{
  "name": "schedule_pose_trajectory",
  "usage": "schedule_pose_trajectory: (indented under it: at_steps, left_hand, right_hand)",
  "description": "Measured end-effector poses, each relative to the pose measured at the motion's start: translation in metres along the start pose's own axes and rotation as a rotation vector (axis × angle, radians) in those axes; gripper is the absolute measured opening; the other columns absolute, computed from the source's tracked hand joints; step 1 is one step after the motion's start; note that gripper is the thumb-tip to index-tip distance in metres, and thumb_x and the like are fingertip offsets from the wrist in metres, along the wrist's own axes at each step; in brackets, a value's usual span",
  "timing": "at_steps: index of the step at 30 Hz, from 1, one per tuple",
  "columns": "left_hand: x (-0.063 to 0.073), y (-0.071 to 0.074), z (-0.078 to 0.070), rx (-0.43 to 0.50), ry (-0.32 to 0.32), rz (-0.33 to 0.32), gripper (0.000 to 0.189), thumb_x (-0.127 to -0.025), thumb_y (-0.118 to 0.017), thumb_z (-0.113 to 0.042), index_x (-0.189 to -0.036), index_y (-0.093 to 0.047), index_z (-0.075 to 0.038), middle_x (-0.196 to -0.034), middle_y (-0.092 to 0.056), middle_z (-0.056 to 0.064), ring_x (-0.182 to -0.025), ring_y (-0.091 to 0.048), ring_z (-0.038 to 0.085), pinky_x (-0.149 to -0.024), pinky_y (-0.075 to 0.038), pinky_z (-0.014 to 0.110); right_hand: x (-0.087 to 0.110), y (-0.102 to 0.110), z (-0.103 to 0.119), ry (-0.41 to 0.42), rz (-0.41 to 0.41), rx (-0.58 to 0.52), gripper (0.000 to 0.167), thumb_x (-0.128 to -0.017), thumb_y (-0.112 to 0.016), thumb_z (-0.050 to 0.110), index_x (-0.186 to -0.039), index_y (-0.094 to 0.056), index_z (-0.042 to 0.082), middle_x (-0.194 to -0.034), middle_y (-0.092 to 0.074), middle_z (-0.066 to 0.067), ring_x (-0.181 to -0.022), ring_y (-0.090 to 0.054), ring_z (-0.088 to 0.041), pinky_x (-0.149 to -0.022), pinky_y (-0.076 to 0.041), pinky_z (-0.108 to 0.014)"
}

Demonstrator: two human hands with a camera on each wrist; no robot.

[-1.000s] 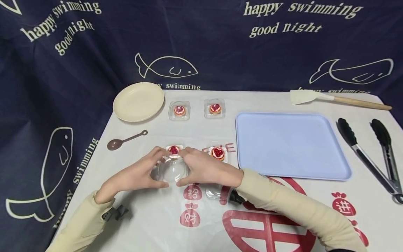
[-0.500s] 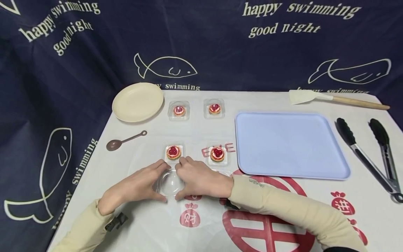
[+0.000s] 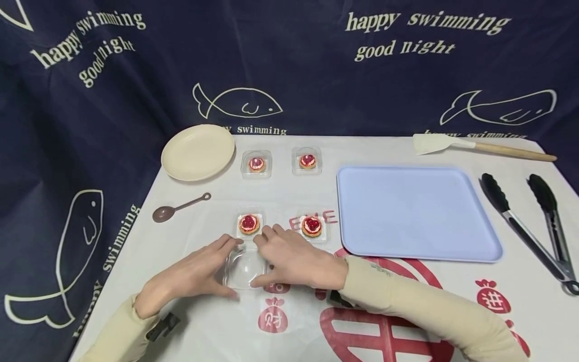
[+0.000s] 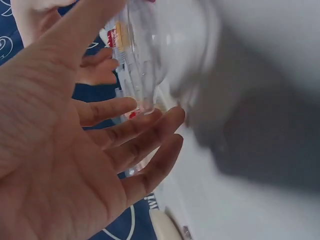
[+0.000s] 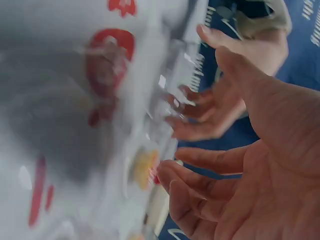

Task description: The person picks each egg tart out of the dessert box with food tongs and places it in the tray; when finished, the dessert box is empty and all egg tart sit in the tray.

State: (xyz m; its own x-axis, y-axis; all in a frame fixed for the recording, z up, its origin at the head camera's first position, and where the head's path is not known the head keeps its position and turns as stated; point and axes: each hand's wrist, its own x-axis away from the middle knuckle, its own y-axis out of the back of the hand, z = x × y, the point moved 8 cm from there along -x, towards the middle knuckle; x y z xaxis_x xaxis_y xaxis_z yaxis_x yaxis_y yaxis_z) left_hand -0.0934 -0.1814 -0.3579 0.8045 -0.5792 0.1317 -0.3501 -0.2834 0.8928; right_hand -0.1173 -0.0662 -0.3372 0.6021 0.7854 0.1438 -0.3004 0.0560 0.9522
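White cloth-covered table [image 3: 217, 332] seen, with a pale blue rectangular tray [image 3: 418, 216] set toward the right, no tarts on it. To the tray's right, black-tipped metal tongs [image 3: 529, 240] are left spread; a white spatula with a wooden handle [image 3: 497, 149] is laid behind. Round cream plate [image 3: 197, 153] is placed at back left, also bare.

Left hand [image 3: 194, 271] and right hand [image 3: 294, 259] are held wide on either side of a clear plastic lid [image 3: 244, 269], fingers loosely bent; firm contact cannot be told. Brown plastic spoon [image 3: 183, 205] lies untouched.

Progress, as judged: two front red-topped round tarts, the left one [image 3: 249, 224] just beyond the lid and the right one [image 3: 312, 226] beside the right hand, are uncovered. The back-left clear box [image 3: 257, 175] and back-right clear box [image 3: 306, 171] appear closed, tarts inside; no tart has been taken out.
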Motion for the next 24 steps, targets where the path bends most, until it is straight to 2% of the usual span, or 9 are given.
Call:
schedule_pose_trajectory:
  at_steps: [5, 8, 11, 14, 18, 22, 24]
  left_hand:
    - [0.0, 0.019, -0.002, 0.011, 0.02, -0.068, 0.08, -0.073, -0.083, -0.042, -0.133, -0.047, -0.002, -0.12, -0.053, 0.01, -0.096, -0.058, 0.021, -0.081, -0.054, 0.042]
    - [-0.005, 0.037, -0.003, 0.036, 0.017, -0.136, 0.077, -0.078, -0.081, -0.038, -0.136, -0.045, -0.002, -0.123, -0.05, 0.011, -0.104, -0.057, 0.026, -0.087, -0.052, 0.045]
    - [-0.017, 0.054, -0.004, 0.064, 0.008, -0.194, 0.075, -0.084, -0.076, -0.036, -0.14, -0.04, -0.002, -0.129, -0.047, 0.011, -0.117, -0.052, 0.028, -0.099, -0.047, 0.048]
    - [-0.034, 0.063, -0.005, 0.111, -0.003, -0.215, 0.072, -0.089, -0.072, -0.034, -0.143, -0.037, -0.001, -0.134, -0.044, 0.011, -0.124, -0.047, 0.028, -0.106, -0.042, 0.047]
    - [-0.063, 0.068, -0.004, 0.195, -0.008, -0.222, 0.066, -0.092, -0.068, -0.03, -0.142, -0.036, 0.0, -0.136, -0.044, 0.015, -0.125, -0.045, 0.031, -0.107, -0.04, 0.048]
    - [-0.101, 0.071, -0.003, 0.241, -0.008, -0.262, 0.064, -0.093, -0.067, -0.024, -0.14, -0.036, 0.007, -0.134, -0.047, 0.024, -0.125, -0.046, 0.037, -0.107, -0.039, 0.051]
    - [-0.121, 0.07, -0.001, 0.265, 0.015, -0.271, 0.066, -0.093, -0.066, -0.022, -0.141, -0.034, 0.01, -0.134, -0.047, 0.029, -0.125, -0.046, 0.039, -0.107, -0.039, 0.051]
  right_hand:
    - [0.011, 0.027, -0.03, -0.094, -0.011, -0.141, 0.07, -0.083, -0.07, 0.056, -0.13, -0.058, 0.006, -0.113, -0.059, -0.008, -0.094, -0.055, -0.018, -0.078, -0.054, -0.033]
    - [0.017, 0.046, -0.056, -0.162, -0.055, -0.219, 0.069, -0.085, -0.069, 0.052, -0.134, -0.055, 0.005, -0.12, -0.058, -0.01, -0.098, -0.056, -0.019, -0.08, -0.055, -0.036]
    - [0.021, 0.063, -0.086, -0.203, -0.129, -0.262, 0.065, -0.088, -0.067, 0.048, -0.133, -0.055, 0.003, -0.126, -0.057, -0.014, -0.108, -0.056, -0.025, -0.088, -0.054, -0.044]
    - [0.024, 0.076, -0.116, -0.242, -0.198, -0.291, 0.062, -0.09, -0.067, 0.043, -0.133, -0.054, 0.002, -0.127, -0.057, -0.016, -0.114, -0.055, -0.03, -0.093, -0.051, -0.048]
    - [0.023, 0.083, -0.148, -0.269, -0.264, -0.346, 0.058, -0.091, -0.067, 0.036, -0.133, -0.054, -0.002, -0.121, -0.058, -0.019, -0.112, -0.056, -0.034, -0.093, -0.049, -0.048]
    - [0.016, 0.083, -0.174, -0.286, -0.317, -0.4, 0.056, -0.091, -0.066, 0.031, -0.13, -0.053, -0.007, -0.122, -0.058, -0.024, -0.112, -0.056, -0.037, -0.094, -0.048, -0.048]
    - [0.013, 0.082, -0.186, -0.306, -0.334, -0.418, 0.056, -0.092, -0.066, 0.03, -0.13, -0.053, -0.008, -0.123, -0.058, -0.026, -0.111, -0.055, -0.038, -0.094, -0.048, -0.048]
